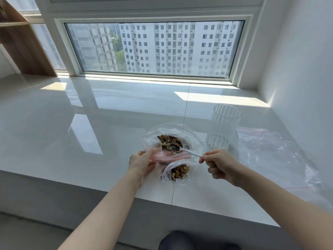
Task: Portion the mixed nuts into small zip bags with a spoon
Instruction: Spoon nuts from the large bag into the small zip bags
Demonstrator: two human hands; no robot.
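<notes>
Mixed nuts (170, 140) sit in a large open bag (191, 138) on the white sill (90, 141). Left hand (141, 162) pinches the mouth of a small zip bag (177, 173), part-filled. Right hand (222, 164) clamped on a white spoon (191, 153) — bowl at the nuts. Ribbed glass (223, 129) just right; spare bags (270, 150) beyond.

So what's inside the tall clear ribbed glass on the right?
The tall clear ribbed glass looks nearly empty; a few brownish crumbs seem to sit at its base. The right hand, holding the white plastic spoon, covers the lowest front edge.
</notes>
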